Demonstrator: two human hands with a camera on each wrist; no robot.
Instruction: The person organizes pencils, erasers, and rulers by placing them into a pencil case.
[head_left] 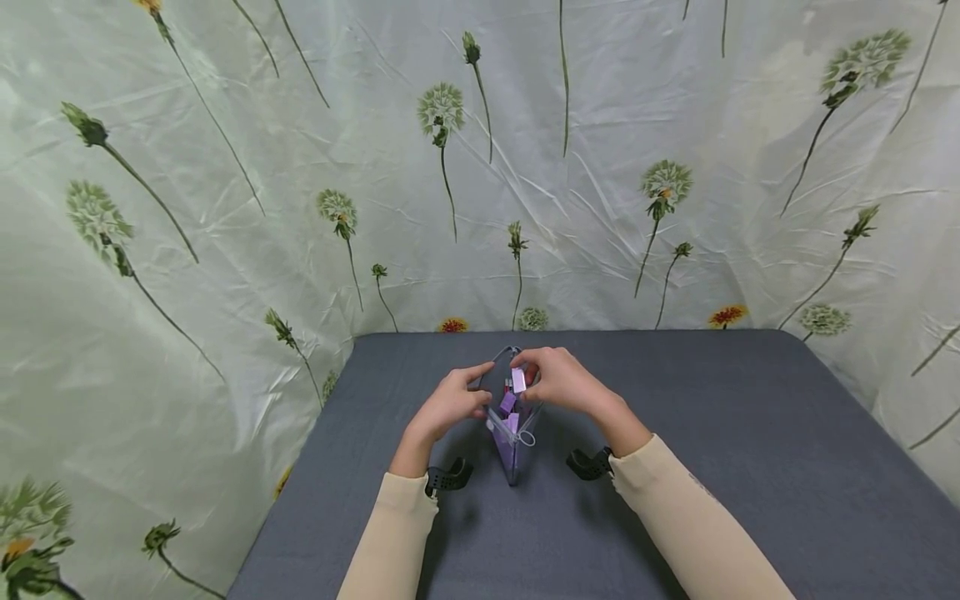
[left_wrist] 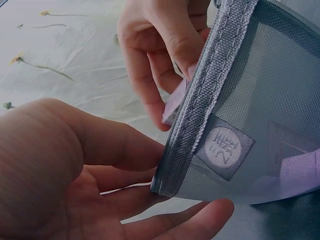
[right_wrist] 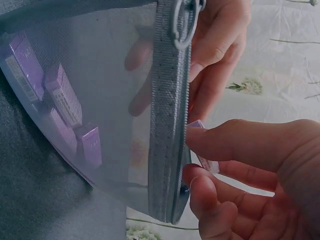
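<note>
A grey mesh zipper pouch (head_left: pixel 506 457) stands upright on the table with its mouth spread apart. My left hand (head_left: pixel 450 404) grips one side of the zippered rim between thumb and fingers. Over the opening, my right hand (head_left: pixel 564 379) pinches a small light-purple box (head_left: pixel 519 380), held right at the zipper edge in the right wrist view. Through the mesh, several purple boxes (right_wrist: pixel 64 97) show along the pouch's bottom. A square label with a round white mark (left_wrist: pixel 223 146) is sewn near the rim. A zipper pull ring (right_wrist: pixel 182 30) hangs at one end.
The dark grey table (head_left: pixel 720 442) extends around the pouch on both sides. Behind it hangs a pale curtain (head_left: pixel 555 183) printed with dandelions. Each wrist wears a black strap (head_left: pixel 448 477).
</note>
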